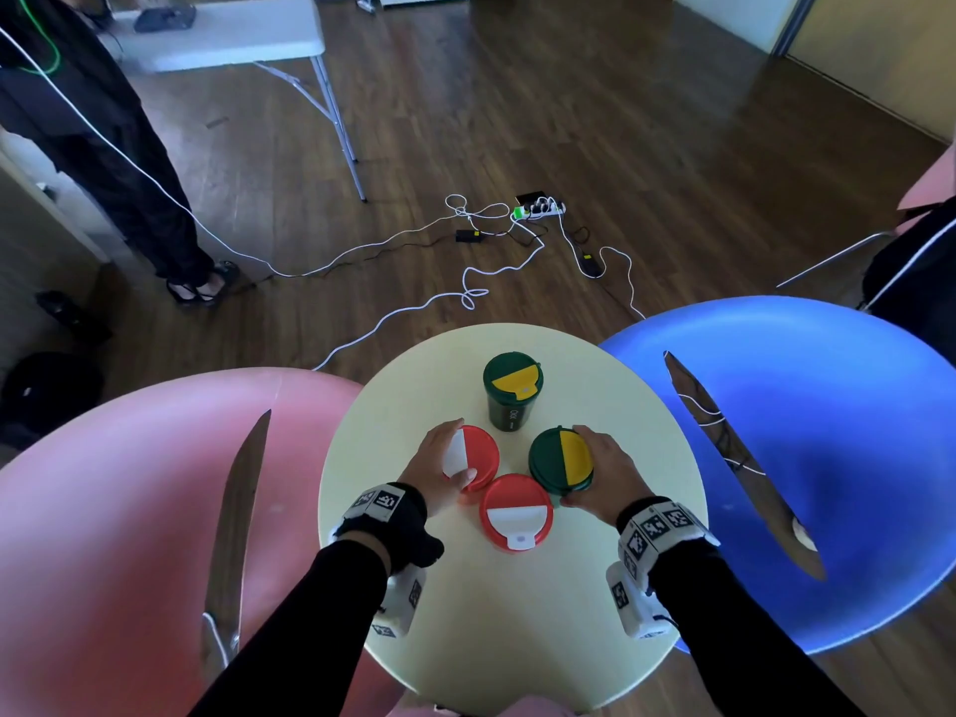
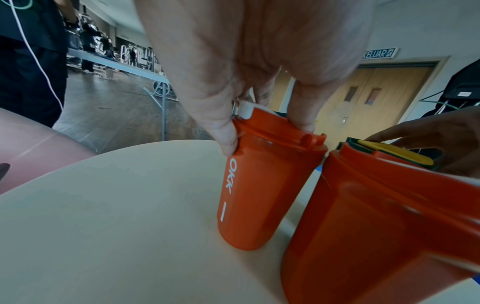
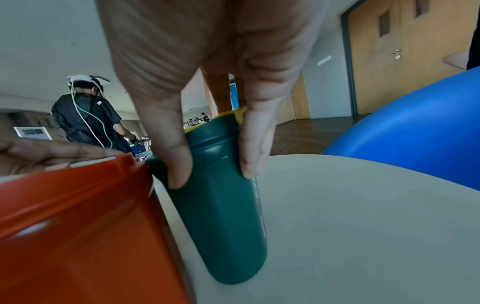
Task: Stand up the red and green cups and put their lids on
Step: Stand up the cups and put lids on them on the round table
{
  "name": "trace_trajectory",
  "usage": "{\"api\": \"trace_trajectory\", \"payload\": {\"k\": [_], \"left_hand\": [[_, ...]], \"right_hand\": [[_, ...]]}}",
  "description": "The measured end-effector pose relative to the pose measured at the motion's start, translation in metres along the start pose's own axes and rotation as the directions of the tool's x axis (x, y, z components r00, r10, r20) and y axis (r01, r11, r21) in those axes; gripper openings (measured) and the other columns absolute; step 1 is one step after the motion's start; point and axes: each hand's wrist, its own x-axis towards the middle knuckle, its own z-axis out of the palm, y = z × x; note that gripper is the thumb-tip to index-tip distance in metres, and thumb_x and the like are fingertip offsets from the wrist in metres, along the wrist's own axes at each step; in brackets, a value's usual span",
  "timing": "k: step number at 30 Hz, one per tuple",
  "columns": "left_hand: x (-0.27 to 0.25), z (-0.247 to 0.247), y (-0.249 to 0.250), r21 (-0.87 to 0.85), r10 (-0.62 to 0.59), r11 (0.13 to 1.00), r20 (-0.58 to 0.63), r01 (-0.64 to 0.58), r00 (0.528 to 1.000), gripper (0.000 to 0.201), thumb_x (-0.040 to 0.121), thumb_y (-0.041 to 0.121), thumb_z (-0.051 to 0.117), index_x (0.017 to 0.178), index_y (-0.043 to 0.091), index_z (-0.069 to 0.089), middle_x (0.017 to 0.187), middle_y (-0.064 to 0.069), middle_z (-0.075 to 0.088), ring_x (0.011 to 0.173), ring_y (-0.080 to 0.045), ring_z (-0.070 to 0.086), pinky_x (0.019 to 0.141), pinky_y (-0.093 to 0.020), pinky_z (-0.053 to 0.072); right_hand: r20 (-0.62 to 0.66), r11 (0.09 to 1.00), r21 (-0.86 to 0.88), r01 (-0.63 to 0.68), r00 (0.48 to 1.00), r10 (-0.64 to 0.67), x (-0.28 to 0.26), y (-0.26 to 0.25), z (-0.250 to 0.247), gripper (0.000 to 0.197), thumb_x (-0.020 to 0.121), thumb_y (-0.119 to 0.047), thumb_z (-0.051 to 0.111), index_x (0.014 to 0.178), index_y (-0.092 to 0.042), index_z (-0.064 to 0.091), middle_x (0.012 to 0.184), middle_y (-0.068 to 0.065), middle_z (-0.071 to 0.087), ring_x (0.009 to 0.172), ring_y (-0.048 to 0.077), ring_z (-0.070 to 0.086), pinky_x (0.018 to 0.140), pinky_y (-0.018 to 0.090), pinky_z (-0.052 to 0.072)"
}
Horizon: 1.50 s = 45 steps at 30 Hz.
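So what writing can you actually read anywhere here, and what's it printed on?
"OKK": white letters down the red cup held by the left hand.
"KELUAR": sign above the door.
Far green cup: white lettering, too small to read.
Wristband tags: coded patterns, no words.

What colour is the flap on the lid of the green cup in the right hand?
Yellow. The flap covers half of the green cup's lid, clearest in the head view.

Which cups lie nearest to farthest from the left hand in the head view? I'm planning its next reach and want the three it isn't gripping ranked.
From the left hand:
1. Near red cup, beside the thumb, toward the person.
2. Green cup in the right hand, across the middle of the table.
3. Far green cup, standing alone at the back; close to the second, so that order is tentative.
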Motion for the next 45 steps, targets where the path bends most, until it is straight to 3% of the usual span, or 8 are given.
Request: {"api": "trace_trajectory", "payload": {"k": [10, 15, 21, 29, 33, 38, 41, 45], "left_hand": [[0.001, 0.001, -0.005, -0.027, 0.008, 1.0, -0.003, -0.008, 1.0, 0.069, 0.084, 0.019, 0.061, 0.143, 0.016, 0.026, 0.148, -0.005, 0.028, 0.137, -0.018, 0.028, 0.112, -0.03, 0.025], [0.002, 0.002, -0.006, -0.025, 0.012, 1.0, -0.011, -0.012, 1.0, 0.068, 0.085, 0.014, 0.061, 0.143, 0.016, 0.026, 0.148, -0.005, 0.028, 0.137, -0.017, 0.028, 0.108, -0.023, 0.022], [0.002, 0.002, -0.007, -0.06, 0.025, 0.998, -0.012, -0.025, 1.0, 0.068, 0.085, 0.012, 0.062, 0.143, 0.014, 0.026, 0.148, -0.006, 0.028, 0.138, -0.017, 0.027, 0.111, -0.027, 0.024], [0.001, 0.003, -0.006, -0.065, 0.01, 0.998, -0.014, -0.011, 1.0, 0.069, 0.085, 0.017, 0.061, 0.144, 0.017, 0.025, 0.149, -0.001, 0.026, 0.138, -0.012, 0.026, 0.105, -0.017, 0.02], [0.0, 0.002, -0.006, -0.077, 0.015, 0.997, -0.004, -0.015, 1.0, 0.069, 0.086, 0.018, 0.061, 0.144, 0.016, 0.024, 0.15, -0.002, 0.025, 0.139, -0.013, 0.025, 0.106, -0.018, 0.019], [0.002, 0.004, -0.008, -0.112, 0.032, 0.993, 0.009, -0.031, 0.999, 0.089, 0.066, 0.051, 0.048, 0.143, 0.013, 0.026, 0.145, -0.001, 0.028, 0.131, -0.006, 0.026, 0.103, -0.013, 0.016], [0.002, 0.004, -0.008, -0.104, 0.037, 0.994, 0.0, -0.037, 0.999, 0.082, 0.071, 0.04, 0.053, 0.143, 0.012, 0.026, 0.147, -0.005, 0.029, 0.133, -0.009, 0.027, 0.103, -0.014, 0.015], [0.002, 0.003, -0.008, -0.113, 0.035, 0.993, -0.001, -0.035, 0.999, 0.079, 0.072, 0.036, 0.053, 0.143, 0.015, 0.026, 0.148, -0.003, 0.028, 0.131, -0.005, 0.026, 0.103, -0.014, 0.016]], "right_hand": [[0.078, 1.0, -0.023, 0.008, 0.997, -0.006, -0.002, 0.001, -0.003, 0.103, 0.065, -0.013, 0.083, 0.147, -0.014, 0.019, 0.142, 0.013, 0.031, 0.128, 0.027, 0.042, 0.098, 0.025, 0.036], [0.155, 0.993, -0.116, 0.003, 0.988, 0.015, 0.008, -0.017, -0.026, 0.107, 0.067, -0.037, 0.081, 0.149, -0.021, 0.014, 0.15, 0.004, 0.017, 0.135, 0.025, 0.035, 0.107, 0.033, 0.035], [0.07, 0.946, -0.321, 0.033, 0.997, -0.011, 0.057, -0.07, -0.055, 0.073, 0.079, -0.056, 0.062, 0.131, -0.008, 0.044, 0.133, 0.012, 0.048, 0.121, 0.026, 0.047, 0.099, 0.036, 0.041], [0.142, 0.842, -0.539, -0.027, 0.982, 0.123, 0.119, -0.103, -0.041, 0.08, 0.076, -0.065, 0.059, 0.125, -0.003, 0.046, 0.128, 0.015, 0.054, 0.116, 0.03, 0.053, 0.086, 0.034, 0.044], [0.173, 0.818, -0.575, -0.029, 0.972, 0.156, 0.129, -0.102, -0.029, 0.073, 0.08, -0.058, 0.06, 0.126, -0.002, 0.047, 0.128, 0.016, 0.055, 0.117, 0.031, 0.053, 0.09, 0.036, 0.044], [0.218, 0.812, -0.58, 0.069, 0.973, 0.073, 0.132, -0.099, -0.03, 0.05, 0.09, -0.014, 0.054, 0.137, -0.011, 0.041, 0.137, 0.016, 0.044, 0.125, 0.033, 0.047, 0.099, 0.036, 0.041], [0.307, 0.823, -0.54, 0.177, 0.952, -0.003, 0.134, -0.099, -0.031, 0.062, 0.085, 0.004, 0.048, 0.14, -0.024, 0.042, 0.137, 0.015, 0.039, 0.123, 0.034, 0.047, 0.096, 0.034, 0.042], [0.269, 0.819, -0.558, 0.132, 0.963, 0.029, 0.13, -0.106, -0.026, 0.05, 0.094, -0.015, 0.046, 0.143, -0.021, 0.034, 0.141, 0.015, 0.037, 0.123, 0.033, 0.047, 0.098, 0.037, 0.044]]}}
